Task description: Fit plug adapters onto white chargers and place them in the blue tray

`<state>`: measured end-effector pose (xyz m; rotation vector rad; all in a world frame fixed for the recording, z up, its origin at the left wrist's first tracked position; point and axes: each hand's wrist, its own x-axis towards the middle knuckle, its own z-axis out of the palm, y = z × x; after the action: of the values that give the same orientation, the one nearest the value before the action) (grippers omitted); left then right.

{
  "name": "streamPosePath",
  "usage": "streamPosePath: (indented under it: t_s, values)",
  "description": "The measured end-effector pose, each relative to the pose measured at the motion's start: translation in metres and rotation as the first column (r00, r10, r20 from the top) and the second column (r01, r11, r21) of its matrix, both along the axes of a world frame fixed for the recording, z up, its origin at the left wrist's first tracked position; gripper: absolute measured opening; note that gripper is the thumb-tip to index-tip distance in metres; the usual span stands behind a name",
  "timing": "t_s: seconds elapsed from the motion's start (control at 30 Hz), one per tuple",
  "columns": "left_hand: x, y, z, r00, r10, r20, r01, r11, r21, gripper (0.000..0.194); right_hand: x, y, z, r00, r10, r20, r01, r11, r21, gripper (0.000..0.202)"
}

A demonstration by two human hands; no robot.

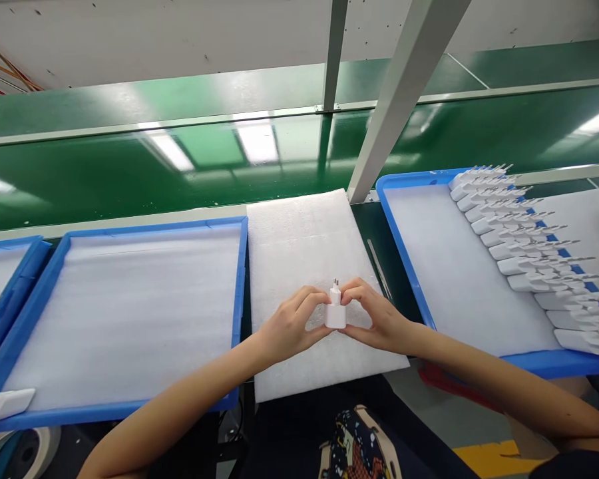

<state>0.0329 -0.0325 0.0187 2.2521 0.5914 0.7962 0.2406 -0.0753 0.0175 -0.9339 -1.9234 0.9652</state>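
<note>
One white plug adapter (335, 311) is held between two hands above the middle of a white foam sheet (299, 253). The left hand (289, 326) pinches its left side with fingers curled, and the right hand (379, 319) pinches its right side and top. The adapter is a small, smooth, boxy plastic block with rounded corners, standing upright, its metal pins pointing toward 12 o'clock.

The foam sheet is a soft, slightly ribbed rectangle lying flat on the counter (379, 229), whose surface is dark green. At 9 o'clock from the hands sits a blue plastic tray (241, 266) with raised rims, lined with the same white foam. A second blue tray (10, 279) shows only partly at the far left edge. At 3 o'clock lies a third blue tray (404, 246), also foam-lined.

Along that tray's right side a row of white adapters (524, 253) runs diagonally from 1 o'clock toward 4 o'clock, packed side by side with their pins pointing right; roughly fifteen show, though the exact count cannot be told because they overlap. One white plastic piece (4, 402) rests on the near-left corner of the tray at 9 o'clock. A glossy green conveyor belt (130, 166) stretches across at 12 o'clock, crossed by two pale metal posts (404, 86).
</note>
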Motion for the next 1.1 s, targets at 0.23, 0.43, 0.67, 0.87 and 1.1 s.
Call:
streamPosePath:
  t_s: [0.23, 0.43, 0.67, 0.87, 1.1]
  values:
    - [0.004, -0.005, 0.003, 0.998, -0.007, 0.061, -0.004, 0.985, 0.171, 0.033, -0.003, -0.004, 0.0, 0.995, -0.084, -0.06, 0.088, 0.994, 0.059, 0.032]
    - [0.002, -0.004, 0.002, 0.999, 0.037, 0.014, -0.038, 0.994, 0.1, 0.033, -0.004, -0.003, 0.0, 0.991, -0.109, -0.074, 0.106, 0.994, -0.034, 0.031]
    - [-0.001, 0.005, -0.001, 0.997, 0.073, -0.031, -0.061, 0.955, 0.29, 0.022, -0.002, 0.003, 0.003, 0.976, -0.046, -0.214, -0.039, 0.925, -0.378, 0.038]
    - [-0.004, 0.0, 0.001, 0.988, 0.108, -0.11, -0.039, 0.865, 0.5, 0.016, -0.008, 0.008, 0.018, 0.993, -0.007, -0.12, -0.077, 0.728, -0.681, 0.032]
    - [-0.004, 0.003, -0.011, 0.945, 0.327, 0.013, -0.322, 0.924, 0.204, 0.057, -0.011, 0.036, 0.046, 0.982, -0.167, 0.093, 0.189, 0.788, -0.585, 0.049]
